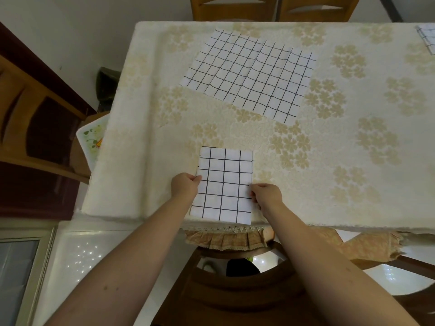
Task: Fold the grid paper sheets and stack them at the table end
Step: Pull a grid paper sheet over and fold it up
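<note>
Head view: left hand [184, 184] and right hand [267, 193] each pinch a side edge of the folded grid sheet [223, 184], lower centre.
Thin, light, floppy paper; holding opposite edges should keep it flat.

No readable text, label, brand or number shows anywhere; the grid paper sheets [249, 74] bear only ruled black lines, no writing.

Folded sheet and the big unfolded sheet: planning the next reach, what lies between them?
Nothing but bare flowered tablecloth between folded sheet and unfolded sheet, in the head view.
</note>
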Demonstrator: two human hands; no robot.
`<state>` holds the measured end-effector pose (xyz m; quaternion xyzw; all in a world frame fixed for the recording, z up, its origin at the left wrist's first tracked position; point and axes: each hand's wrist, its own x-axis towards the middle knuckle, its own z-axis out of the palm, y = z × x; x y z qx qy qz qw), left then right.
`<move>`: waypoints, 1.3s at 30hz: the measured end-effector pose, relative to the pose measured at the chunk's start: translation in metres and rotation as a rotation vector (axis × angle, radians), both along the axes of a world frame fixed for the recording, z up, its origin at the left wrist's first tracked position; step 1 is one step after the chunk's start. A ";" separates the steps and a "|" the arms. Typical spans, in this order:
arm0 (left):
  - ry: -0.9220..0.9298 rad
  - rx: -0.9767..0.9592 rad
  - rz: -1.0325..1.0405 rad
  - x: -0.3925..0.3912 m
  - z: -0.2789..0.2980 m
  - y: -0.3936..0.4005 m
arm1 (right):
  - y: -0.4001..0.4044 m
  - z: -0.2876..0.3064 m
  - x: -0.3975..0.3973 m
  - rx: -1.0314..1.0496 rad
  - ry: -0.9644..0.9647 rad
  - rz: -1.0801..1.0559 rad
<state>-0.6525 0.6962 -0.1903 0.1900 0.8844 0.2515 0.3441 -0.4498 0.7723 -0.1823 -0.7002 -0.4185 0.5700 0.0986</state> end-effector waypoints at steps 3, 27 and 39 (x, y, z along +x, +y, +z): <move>-0.027 0.039 0.010 -0.003 -0.004 -0.004 | -0.001 0.003 -0.001 0.003 0.006 -0.014; -0.270 0.168 0.088 -0.017 -0.003 -0.016 | -0.004 0.004 0.006 -0.161 0.173 -0.070; -0.370 0.450 0.071 -0.037 0.069 0.024 | 0.033 0.081 0.000 0.082 0.541 -0.102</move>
